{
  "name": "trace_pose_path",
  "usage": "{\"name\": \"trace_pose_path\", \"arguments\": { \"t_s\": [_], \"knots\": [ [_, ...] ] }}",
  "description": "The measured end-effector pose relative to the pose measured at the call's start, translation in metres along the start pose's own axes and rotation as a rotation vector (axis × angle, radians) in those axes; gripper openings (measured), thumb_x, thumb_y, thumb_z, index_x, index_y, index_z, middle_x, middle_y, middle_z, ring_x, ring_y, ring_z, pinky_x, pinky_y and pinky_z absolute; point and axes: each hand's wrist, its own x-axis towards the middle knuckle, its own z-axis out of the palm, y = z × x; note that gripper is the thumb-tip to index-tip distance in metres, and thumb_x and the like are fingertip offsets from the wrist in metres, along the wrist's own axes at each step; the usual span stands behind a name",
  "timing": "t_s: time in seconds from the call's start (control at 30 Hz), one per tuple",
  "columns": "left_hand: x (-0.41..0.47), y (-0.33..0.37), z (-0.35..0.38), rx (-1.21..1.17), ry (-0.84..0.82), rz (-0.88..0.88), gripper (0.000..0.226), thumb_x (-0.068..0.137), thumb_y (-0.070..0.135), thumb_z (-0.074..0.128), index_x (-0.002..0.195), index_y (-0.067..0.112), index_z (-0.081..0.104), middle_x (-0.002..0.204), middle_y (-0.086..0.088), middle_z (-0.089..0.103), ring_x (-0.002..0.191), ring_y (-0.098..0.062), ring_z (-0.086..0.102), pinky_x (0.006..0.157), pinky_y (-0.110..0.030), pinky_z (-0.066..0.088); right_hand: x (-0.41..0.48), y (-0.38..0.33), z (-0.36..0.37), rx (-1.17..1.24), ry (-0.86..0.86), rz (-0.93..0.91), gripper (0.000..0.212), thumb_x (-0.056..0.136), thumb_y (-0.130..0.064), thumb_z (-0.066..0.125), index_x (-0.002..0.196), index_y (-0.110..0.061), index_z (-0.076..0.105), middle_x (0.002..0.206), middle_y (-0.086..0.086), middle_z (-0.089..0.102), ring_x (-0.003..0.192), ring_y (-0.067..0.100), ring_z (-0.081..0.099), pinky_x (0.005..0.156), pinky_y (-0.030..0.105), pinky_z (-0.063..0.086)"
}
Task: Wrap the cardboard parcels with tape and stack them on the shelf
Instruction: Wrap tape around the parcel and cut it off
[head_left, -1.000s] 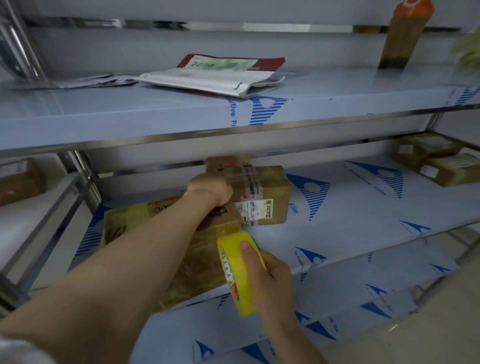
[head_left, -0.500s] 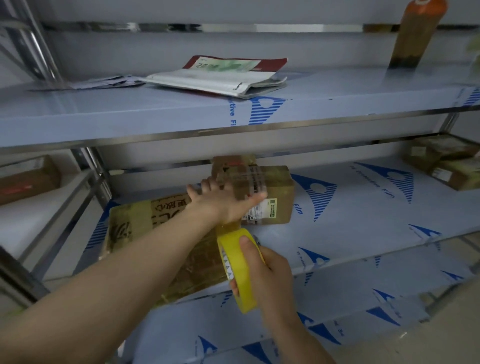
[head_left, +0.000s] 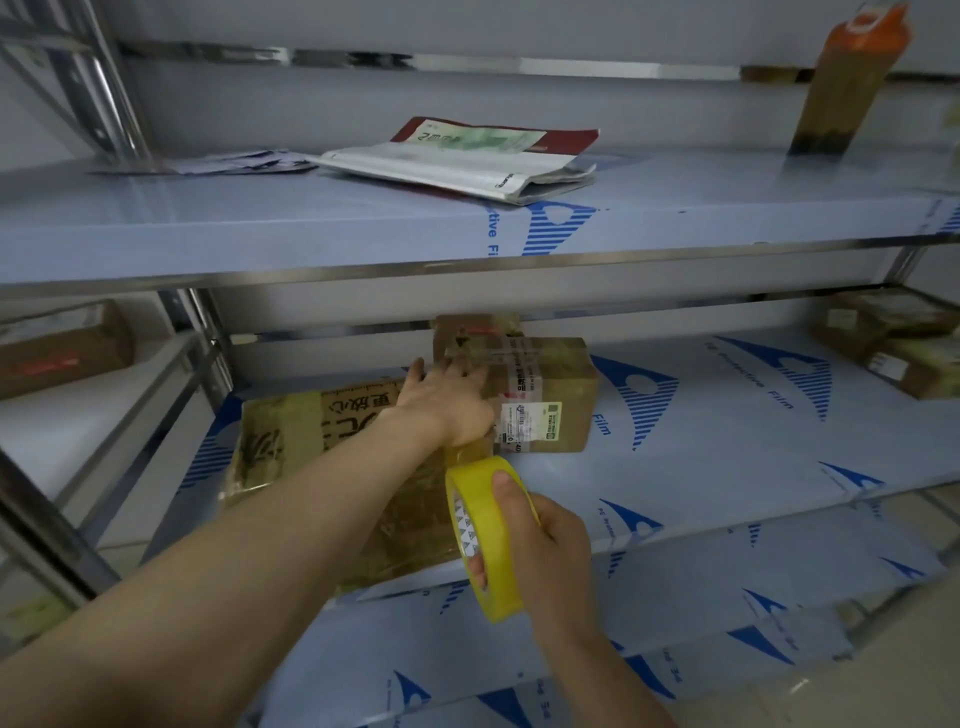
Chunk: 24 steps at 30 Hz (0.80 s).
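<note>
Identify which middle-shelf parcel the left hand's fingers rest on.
The white-labelled parcel beside the large flat box: the left hand spreads fingers across it; the right-end parcels sit apart.

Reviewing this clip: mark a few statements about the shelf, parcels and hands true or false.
1. The right hand grips the yellow tape roll. True.
2. The left hand lies on the small parcel, fingers spread. True.
3. The small parcel sits on the floor. False: it sits on the middle shelf.
4. The orange-capped bottle lies flat. False: it stands on the upper shelf.
</note>
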Motion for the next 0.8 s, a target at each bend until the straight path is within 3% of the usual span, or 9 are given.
{"name": "trace_pose_path", "arguments": {
  "t_s": [0.1, 0.17, 0.23, 0.3, 0.43, 0.53, 0.63, 0.73, 0.8],
  "knots": [
    [-0.009, -0.002, -0.007, -0.096, -0.085, 0.133, 0.069, 0.093, 0.067, 0.023, 0.151, 0.030, 0.018, 0.160, 0.005, 0.007, 0.147, -0.020, -0.003, 0.116, -0.044, -0.008, 0.000, 0.000, 0.001, 0.009, 0.028, 0.018, 0.053, 0.088, -0.048, 0.058, 0.044, -0.019, 0.056, 0.045, 0.009, 0.057, 0.043, 0.024, 0.060, 0.049, 0.029, 0.048],
    [-0.020, -0.017, -0.024, -0.224, -0.272, 0.136, 0.105, 0.070, 0.086, 0.042, 0.152, 0.032, 0.004, 0.160, 0.005, -0.005, 0.145, -0.016, -0.012, 0.114, -0.040, -0.012, -0.002, 0.000, 0.001, 0.035, 0.034, 0.039, 0.052, 0.087, -0.048, 0.061, 0.046, -0.018, 0.055, 0.046, 0.010, 0.057, 0.043, 0.024, 0.060, 0.047, 0.028, 0.048],
    [-0.033, -0.044, -0.041, -0.107, -0.419, 0.051, 0.145, 0.034, 0.093, 0.059, 0.148, 0.037, -0.012, 0.158, 0.002, -0.016, 0.144, -0.019, -0.018, 0.114, -0.049, -0.009, -0.004, -0.002, 0.002, 0.031, 0.045, 0.054, 0.050, 0.086, -0.048, 0.062, 0.049, -0.016, 0.059, 0.049, 0.013, 0.060, 0.043, 0.024, 0.060, 0.046, 0.028, 0.048],
    [-0.049, -0.070, -0.046, 0.055, -0.440, -0.068, 0.152, 0.032, 0.082, 0.072, 0.147, 0.038, -0.017, 0.159, -0.003, -0.012, 0.146, -0.027, -0.010, 0.116, -0.054, 0.005, -0.006, -0.009, 0.006, 0.050, 0.047, 0.070, 0.048, 0.087, -0.046, 0.062, 0.053, -0.013, 0.062, 0.050, 0.014, 0.061, 0.042, 0.023, 0.059, 0.045, 0.027, 0.048],
    [-0.060, -0.092, -0.046, -0.107, -0.356, -0.033, 0.121, 0.060, 0.052, 0.082, 0.152, 0.033, 0.005, 0.150, -0.003, 0.027, 0.136, -0.026, 0.030, 0.110, -0.042, 0.032, -0.014, -0.038, 0.001, 0.063, -0.015, 0.151, 0.042, 0.085, -0.041, 0.065, 0.063, -0.005, 0.062, 0.045, 0.006, 0.062, 0.035, 0.012, 0.059, 0.034, 0.019, 0.044],
    [-0.066, -0.112, -0.062, -0.483, -0.506, 0.001, 0.089, 0.054, 0.054, 0.080, 0.135, 0.041, 0.045, 0.124, 0.011, 0.061, 0.110, -0.013, 0.060, 0.092, -0.030, 0.049, -0.014, -0.075, -0.006, 0.051, -0.225, 0.119, 0.020, 0.083, -0.029, 0.068, 0.084, -0.009, 0.067, 0.065, 0.010, 0.072, 0.055, 0.020, 0.069, 0.053, 0.033, 0.058],
    [-0.074, -0.127, -0.058, -0.697, -0.582, -0.029, 0.055, 0.059, 0.053, 0.079, 0.109, 0.033, 0.067, 0.101, 0.006, 0.073, 0.095, -0.017, 0.070, 0.083, -0.032, 0.054, 0.000, -0.098, 0.007, -0.006, -0.401, 0.008, 0.015, 0.080, -0.011, 0.063, 0.090, 0.000, 0.067, 0.072, 0.013, 0.072, 0.061, 0.021, 0.068, 0.064, 0.036, 0.056],
    [-0.070, -0.135, -0.029, -0.481, -0.287, -0.071, 0.038, 0.081, 0.041, 0.071, 0.111, 0.019, 0.070, 0.092, 0.008, 0.071, 0.094, -0.013, 0.066, 0.089, -0.019, 0.048, 0.028, -0.096, 0.040, -0.090, -0.328, 0.080, 0.016, 0.085, -0.008, 0.059, 0.092, 0.005, 0.066, 0.074, 0.018, 0.070, 0.061, 0.024, 0.065, 0.074, 0.040, 0.053],
    [-0.069, -0.132, -0.009, -0.191, -0.091, -0.106, 0.041, 0.094, 0.038, 0.054, 0.127, 0.014, 0.060, 0.115, 0.000, 0.065, 0.107, -0.017, 0.059, 0.095, -0.022, 0.044, 0.050, -0.088, 0.060, -0.100, -0.283, 0.142, 0.019, 0.087, -0.009, 0.057, 0.096, 0.007, 0.064, 0.077, 0.021, 0.066, 0.061, 0.026, 0.061, 0.073, 0.039, 0.051]
  ]
}}
